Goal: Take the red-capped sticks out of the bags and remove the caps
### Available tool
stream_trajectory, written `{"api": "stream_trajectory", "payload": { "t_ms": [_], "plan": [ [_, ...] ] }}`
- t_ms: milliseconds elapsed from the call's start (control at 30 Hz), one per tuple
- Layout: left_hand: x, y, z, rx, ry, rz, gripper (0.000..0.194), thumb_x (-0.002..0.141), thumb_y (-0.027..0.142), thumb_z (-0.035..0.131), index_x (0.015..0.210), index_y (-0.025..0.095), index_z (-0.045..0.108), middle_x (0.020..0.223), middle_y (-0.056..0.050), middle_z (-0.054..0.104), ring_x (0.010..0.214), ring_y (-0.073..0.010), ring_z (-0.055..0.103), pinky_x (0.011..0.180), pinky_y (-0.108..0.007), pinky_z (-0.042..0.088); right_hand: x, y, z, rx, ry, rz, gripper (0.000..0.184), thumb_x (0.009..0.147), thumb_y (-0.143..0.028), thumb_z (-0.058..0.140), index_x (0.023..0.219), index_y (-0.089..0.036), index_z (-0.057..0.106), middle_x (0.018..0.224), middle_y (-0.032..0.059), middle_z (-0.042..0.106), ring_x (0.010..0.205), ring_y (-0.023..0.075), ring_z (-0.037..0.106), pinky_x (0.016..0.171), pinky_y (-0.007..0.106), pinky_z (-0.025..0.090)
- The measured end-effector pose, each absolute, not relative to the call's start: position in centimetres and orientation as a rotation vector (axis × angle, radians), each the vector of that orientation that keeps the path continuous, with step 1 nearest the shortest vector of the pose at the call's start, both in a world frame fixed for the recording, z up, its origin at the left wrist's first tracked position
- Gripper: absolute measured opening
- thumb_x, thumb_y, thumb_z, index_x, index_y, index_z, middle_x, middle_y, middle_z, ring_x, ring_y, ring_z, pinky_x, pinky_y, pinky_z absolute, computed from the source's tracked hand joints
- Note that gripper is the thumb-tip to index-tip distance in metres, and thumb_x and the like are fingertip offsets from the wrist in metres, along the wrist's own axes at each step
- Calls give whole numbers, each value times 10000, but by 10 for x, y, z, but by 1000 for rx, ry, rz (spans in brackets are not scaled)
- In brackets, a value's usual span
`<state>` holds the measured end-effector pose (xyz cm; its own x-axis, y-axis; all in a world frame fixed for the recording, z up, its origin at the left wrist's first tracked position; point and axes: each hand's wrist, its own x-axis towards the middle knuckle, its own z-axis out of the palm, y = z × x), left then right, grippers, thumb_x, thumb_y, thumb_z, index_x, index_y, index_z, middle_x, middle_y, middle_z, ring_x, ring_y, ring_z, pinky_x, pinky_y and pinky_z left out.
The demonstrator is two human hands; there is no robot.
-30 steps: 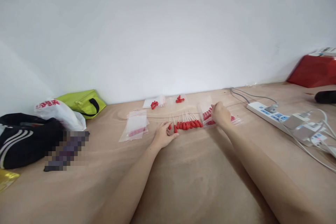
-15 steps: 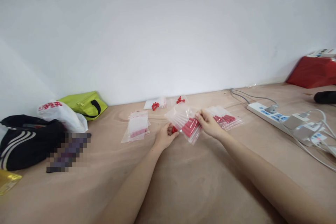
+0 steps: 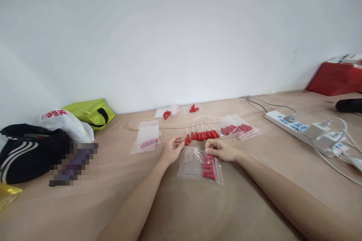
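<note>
1. Zip-lock bags (image 3: 149,132), flat, thin and cloudy, overlap at left, red showing through.
2. Left hand (image 3: 171,151): fingers loosely curled, no object visibly gripped, just beside the row's leftmost bulb; contact is unclear.
3. Droppers (image 3: 199,135) with smooth, rounded red bulbs lie in a row between and beyond the hands, bulbs nearer the person, slim pale stems pointing away.
4. Clear bag (image 3: 190,166), glossy and creased, lies on the near side of the row, mostly left of the right hand's pinch; its long axis runs roughly crosswise to those stems, red bulbs stacked at its right end.
5. Right hand (image 3: 222,150), the nearer one to those bulbs, pinches the bag's far edge between thumb and fingers.
6. Filled bags (image 3: 231,120) overlap at right, packed with red-bulbed droppers.
</note>
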<state>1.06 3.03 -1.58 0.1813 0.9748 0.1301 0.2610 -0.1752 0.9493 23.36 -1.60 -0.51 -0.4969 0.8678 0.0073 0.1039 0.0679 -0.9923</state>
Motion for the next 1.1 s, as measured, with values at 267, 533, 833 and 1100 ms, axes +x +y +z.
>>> {"api": "stream_trajectory", "payload": {
  "t_ms": [267,533,833,1100],
  "plan": [
    [-13,8,-14,1753,1253,1038,257,699,297,608,902,141,585,873,-74,655,805,-177,629,760,-343,512,215,-18,-18,-1210,-1379,1220,420,600,-467,666,820,-193,438,636,-57,503,471,64,469,404,194,373],
    [-8,-20,7,2525,938,895,236,777,294,536,982,190,590,1041,-78,601,1012,-191,534,902,-365,427,225,-35,-8,-1200,-1274,1592,564,520,-313,730,986,-188,437,594,-66,576,504,88,549,487,224,454],
    [10,-23,8,2502,890,885,249,797,247,500,1028,200,580,1032,-68,594,955,-164,561,857,-308,459,198,-29,-11,-1128,-1096,1498,635,441,-314,773,921,-188,377,460,-106,531,417,74,475,460,219,394],
    [14,-23,10,2680,828,687,319,858,233,397,1153,241,517,1225,-76,470,1088,-190,485,913,-347,419,183,-30,-20,-1030,-1159,1372,648,443,-377,780,917,-209,371,487,-134,467,446,67,462,489,220,376]
  ]
}}
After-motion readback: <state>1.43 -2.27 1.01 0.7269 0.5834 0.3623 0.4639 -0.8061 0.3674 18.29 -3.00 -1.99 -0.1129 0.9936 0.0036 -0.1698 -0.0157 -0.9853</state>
